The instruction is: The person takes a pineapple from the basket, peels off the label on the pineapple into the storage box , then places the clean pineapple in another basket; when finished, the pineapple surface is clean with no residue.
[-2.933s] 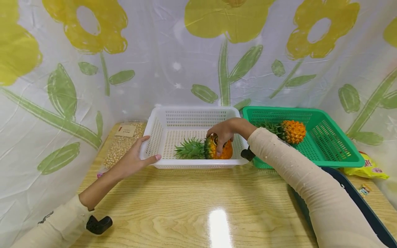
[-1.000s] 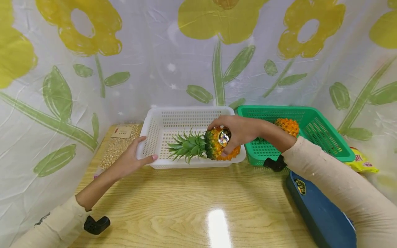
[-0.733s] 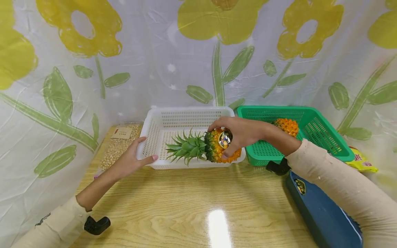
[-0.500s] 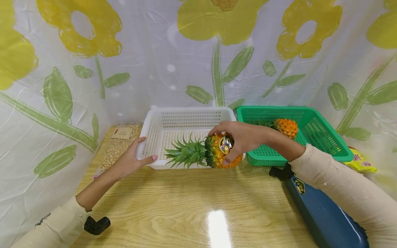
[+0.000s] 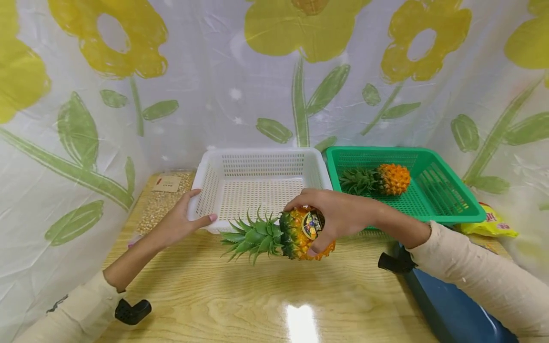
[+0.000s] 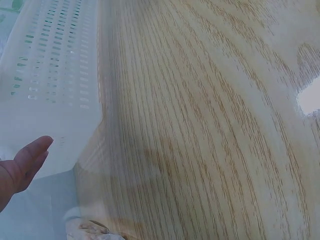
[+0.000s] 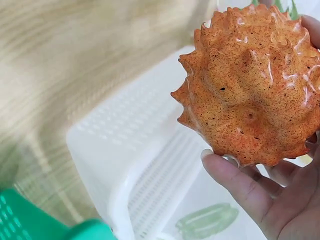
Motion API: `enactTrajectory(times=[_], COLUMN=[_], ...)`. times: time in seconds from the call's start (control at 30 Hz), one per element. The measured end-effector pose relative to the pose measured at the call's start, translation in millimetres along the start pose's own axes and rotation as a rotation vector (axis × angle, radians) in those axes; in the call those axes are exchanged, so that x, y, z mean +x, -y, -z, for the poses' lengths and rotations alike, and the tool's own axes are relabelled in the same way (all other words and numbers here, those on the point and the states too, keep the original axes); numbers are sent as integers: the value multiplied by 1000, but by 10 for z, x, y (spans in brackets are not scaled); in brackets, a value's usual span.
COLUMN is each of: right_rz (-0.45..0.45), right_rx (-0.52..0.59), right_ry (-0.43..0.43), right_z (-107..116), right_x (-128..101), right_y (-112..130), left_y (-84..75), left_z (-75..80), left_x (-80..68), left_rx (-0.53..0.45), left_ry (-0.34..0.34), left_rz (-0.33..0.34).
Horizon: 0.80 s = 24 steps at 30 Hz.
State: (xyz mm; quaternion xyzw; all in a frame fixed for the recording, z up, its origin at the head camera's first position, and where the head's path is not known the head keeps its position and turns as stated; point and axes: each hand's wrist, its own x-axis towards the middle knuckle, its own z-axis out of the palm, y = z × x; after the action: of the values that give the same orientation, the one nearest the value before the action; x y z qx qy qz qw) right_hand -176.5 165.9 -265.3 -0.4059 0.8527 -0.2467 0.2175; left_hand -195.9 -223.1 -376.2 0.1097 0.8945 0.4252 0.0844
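Note:
In the head view my right hand (image 5: 345, 216) grips a pineapple (image 5: 302, 233) by its orange body, which has a round label. Its green crown (image 5: 255, 236) points left. The fruit hangs in front of the white basket (image 5: 266, 155), near its front rim. Seen from the right wrist, the spiky orange base (image 7: 250, 90) faces the camera, with my thumb (image 7: 235, 182) along its lower edge. My left hand (image 5: 182, 219) holds the white basket's near left corner, thumb on the front rim; most of its other fingers are hidden.
A green basket (image 5: 448, 190) with another pineapple (image 5: 392, 180) stands right of the white one. A bag of corn kernels (image 5: 160, 205) lies at left. At right are a dark blue tray (image 5: 454, 305) and a yellow packet (image 5: 493, 224). A flowered curtain (image 5: 223, 95) hangs behind.
My right hand has lifted the pineapple out of the white basket and brought it over the front rim toward me. My left hand has stayed at the basket's corner.

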Motion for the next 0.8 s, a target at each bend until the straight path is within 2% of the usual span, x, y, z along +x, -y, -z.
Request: enactTrajectory(times=[0.27, 0.6, 0.8], right_rz=[-18, -15, -35], right_rx=[-1, 74, 31], right_ry=[2, 42, 52], right_z=[-160, -372, -531], right_x=[-54, -85, -96], right_y=[30, -61, -112], left_y=[-9, 10, 6], left_z=[8, -9, -13], left_x=[-1, 0, -1], left_rx=[-12, -28, -36], left_ry=[-4, -3, -12], left_rz=[-1, -8, -20])
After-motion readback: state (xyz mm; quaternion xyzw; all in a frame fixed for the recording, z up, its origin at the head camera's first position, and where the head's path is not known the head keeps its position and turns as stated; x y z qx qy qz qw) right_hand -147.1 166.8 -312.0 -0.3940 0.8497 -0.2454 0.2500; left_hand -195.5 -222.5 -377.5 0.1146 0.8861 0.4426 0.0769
